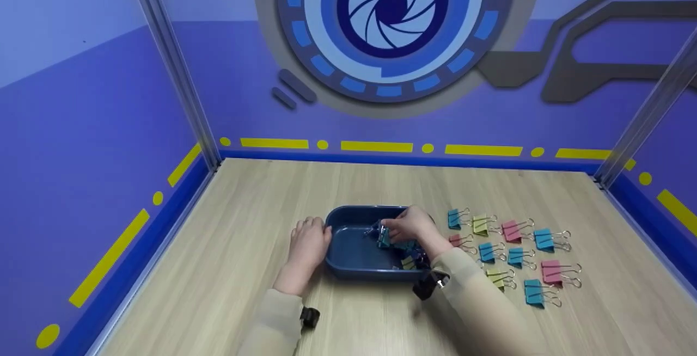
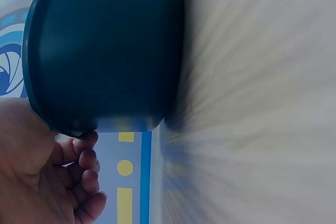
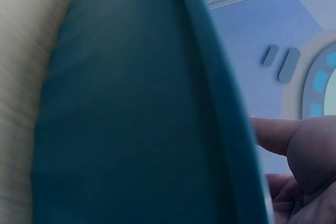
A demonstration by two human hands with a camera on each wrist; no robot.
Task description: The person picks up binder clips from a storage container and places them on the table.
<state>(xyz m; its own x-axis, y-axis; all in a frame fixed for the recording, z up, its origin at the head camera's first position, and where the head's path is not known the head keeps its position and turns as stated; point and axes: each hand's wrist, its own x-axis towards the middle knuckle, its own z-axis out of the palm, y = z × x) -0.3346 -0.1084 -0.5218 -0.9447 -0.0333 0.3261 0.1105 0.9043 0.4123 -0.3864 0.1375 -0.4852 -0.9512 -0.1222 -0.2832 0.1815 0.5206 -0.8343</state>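
A dark blue rectangular plastic bin [image 1: 354,274] sits on the table, with binder clips [image 1: 409,262] gathered toward its right end. My left hand [image 1: 309,241] holds the bin's left rim; in the left wrist view its curled fingers [image 2: 90,182] show beside the rim. Over the inside of the bin, my right hand [image 1: 414,226] pinches a blue binder clip [image 1: 384,237] between thumb and fingertips. In the right wrist view the bin's wall [image 3: 126,108] covers the clip and the fingertips, leaving only part of the hand in sight.
Right of the bin, several binder clips lie in loose rows, among them a pink clip [image 1: 551,272], a yellow clip [image 1: 480,225] and a blue clip [image 1: 534,293]. Purple-blue panels [image 1: 239,84] with metal corner posts [image 1: 174,67] enclose the wooden table [image 1: 218,269].
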